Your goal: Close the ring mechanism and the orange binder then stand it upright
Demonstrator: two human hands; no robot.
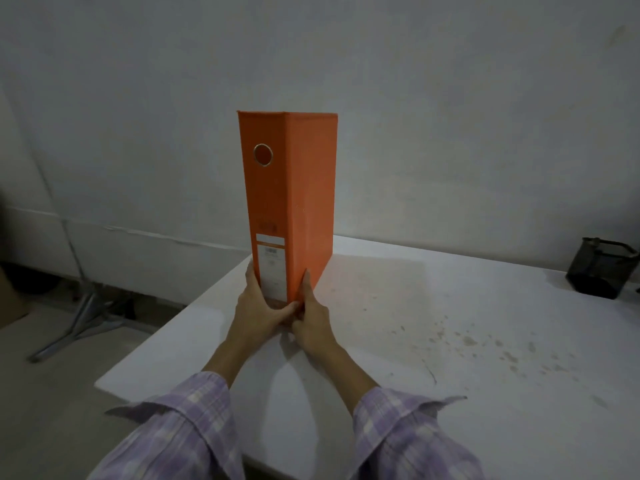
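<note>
Orange binder stands upright on the white worktop, near its back left corner, covers shut, spine facing the camera. Head view: left hand and right hand each hold a closed grip on the base of the spine, one either side, thumbs meeting in front. Ring mechanism hidden inside; presumably closed. Judged step: the last, steadying the stood binder. Next move calls for easing both hands off without tipping it. White spine label carries a barcode-like mark; print too small to read. Black mesh holder sits well apart, far right.
</note>
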